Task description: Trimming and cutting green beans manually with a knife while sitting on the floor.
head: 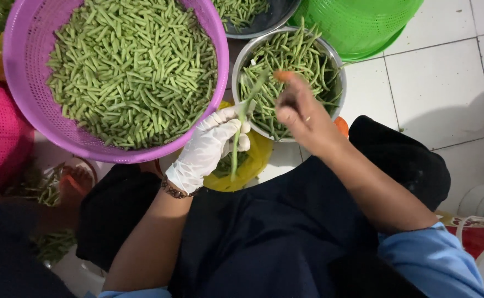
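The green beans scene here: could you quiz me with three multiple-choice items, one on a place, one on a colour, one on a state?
1. Where is the metal bowl of long beans?
A. right of the purple basket
B. on the person's lap
C. inside the green basket

2. What colour is the glove on the left hand?
A. blue
B. white
C. black

3. What is the state of the purple basket?
A. empty
B. overturned
C. heaped with cut beans

Answers: 1 A, the bowl stands beside the basket's right rim. 2 B, the gloved hand holding a long bean is white; the right hand is bare. 3 C, short cut beans fill it.
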